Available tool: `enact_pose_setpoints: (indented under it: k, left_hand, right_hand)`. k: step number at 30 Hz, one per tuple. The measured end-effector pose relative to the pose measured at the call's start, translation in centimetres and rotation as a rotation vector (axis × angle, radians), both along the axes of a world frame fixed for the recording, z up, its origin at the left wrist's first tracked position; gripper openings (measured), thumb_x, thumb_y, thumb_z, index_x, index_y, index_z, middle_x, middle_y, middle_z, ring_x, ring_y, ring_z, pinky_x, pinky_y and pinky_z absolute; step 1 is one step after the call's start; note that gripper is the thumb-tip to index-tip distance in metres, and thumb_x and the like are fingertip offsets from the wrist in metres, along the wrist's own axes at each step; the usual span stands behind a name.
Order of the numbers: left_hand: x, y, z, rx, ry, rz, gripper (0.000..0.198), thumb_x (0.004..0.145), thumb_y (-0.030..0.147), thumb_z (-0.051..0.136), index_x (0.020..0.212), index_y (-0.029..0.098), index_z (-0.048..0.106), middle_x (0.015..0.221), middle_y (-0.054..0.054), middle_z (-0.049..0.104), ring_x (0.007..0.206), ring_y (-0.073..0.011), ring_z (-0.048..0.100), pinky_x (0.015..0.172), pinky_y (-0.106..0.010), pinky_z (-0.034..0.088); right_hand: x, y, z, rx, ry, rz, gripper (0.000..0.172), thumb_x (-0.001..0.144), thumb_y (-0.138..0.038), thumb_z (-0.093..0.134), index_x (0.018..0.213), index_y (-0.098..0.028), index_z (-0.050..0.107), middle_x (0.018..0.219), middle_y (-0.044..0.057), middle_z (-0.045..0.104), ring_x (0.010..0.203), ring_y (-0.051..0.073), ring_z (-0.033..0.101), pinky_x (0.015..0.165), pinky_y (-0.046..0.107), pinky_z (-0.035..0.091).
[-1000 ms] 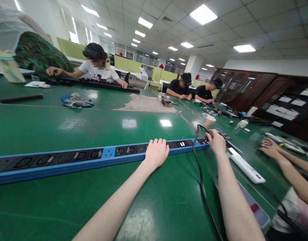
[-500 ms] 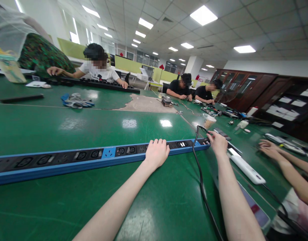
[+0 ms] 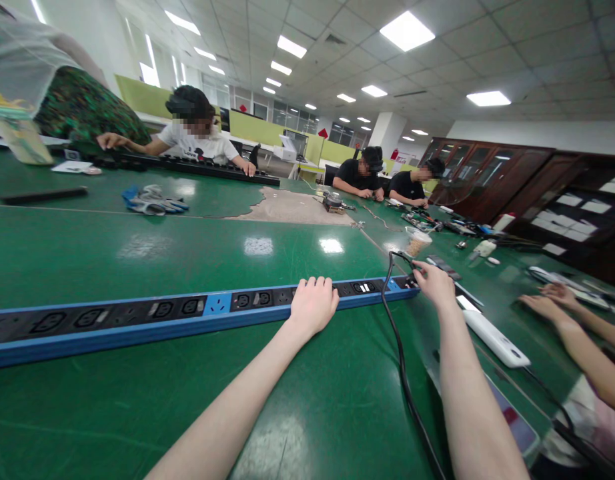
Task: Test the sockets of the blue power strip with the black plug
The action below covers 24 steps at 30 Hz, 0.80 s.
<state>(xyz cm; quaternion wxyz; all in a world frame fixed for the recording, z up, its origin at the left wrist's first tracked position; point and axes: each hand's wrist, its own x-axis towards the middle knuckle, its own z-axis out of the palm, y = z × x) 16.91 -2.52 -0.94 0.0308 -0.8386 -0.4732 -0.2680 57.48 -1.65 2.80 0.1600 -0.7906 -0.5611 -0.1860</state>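
Green tabletop (image 3: 137, 260) carries the blue power strip (image 3: 137, 319). My left hand (image 3: 312, 305) rests flat, ungrasping, upon it; my right hand (image 3: 434, 283) pinches the black cable (image 3: 395, 333) at the strip's end, apparently not yet seated.

near side: bare green table (image 3: 137, 413), open
centre: blue power strip (image 3: 137, 320) bars across
right: black cable (image 3: 402, 373), white strip (image 3: 492, 337) (crowded)

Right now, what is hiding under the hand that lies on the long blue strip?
The left hand lies flat on the blue power strip. Black sockets show on either side of it. The stretch beneath the palm is covered, so whatever sockets sit there cannot be seen.
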Motion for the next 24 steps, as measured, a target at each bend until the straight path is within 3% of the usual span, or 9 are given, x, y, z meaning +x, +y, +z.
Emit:
enact_pose_setpoints:
  k: [6, 24]
  left_hand:
    - [0.1, 0.1, -0.3, 0.009, -0.012, 0.002, 0.036, 0.107, 0.037, 0.036, 0.108, 0.018, 0.065, 0.108, -0.013, 0.072, 0.103, -0.0286, 0.063, 0.093, -0.044, 0.041]
    - [0.0, 0.3, -0.5, 0.005, -0.012, -0.004, 0.036, 0.107, 0.037, 0.036, 0.108, 0.017, 0.065, 0.108, -0.013, 0.072, 0.103, -0.0289, 0.063, 0.092, -0.044, 0.041]
  right_hand:
    - [1.4, 1.0, 1.0, -0.137, 0.002, -0.118, 0.038, 0.087, -0.048, 0.065, 0.111, -0.021, 0.079, 0.101, 0.015, 0.077, 0.098, 0.033, 0.071, 0.083, 0.042, 0.052]
    - [-1.7, 2.8, 1.6, -0.197, 0.04, -0.213, 0.037, 0.085, -0.039, 0.07, 0.118, -0.025, 0.081, 0.114, 0.02, 0.075, 0.106, 0.036, 0.071, 0.091, 0.048, 0.056]
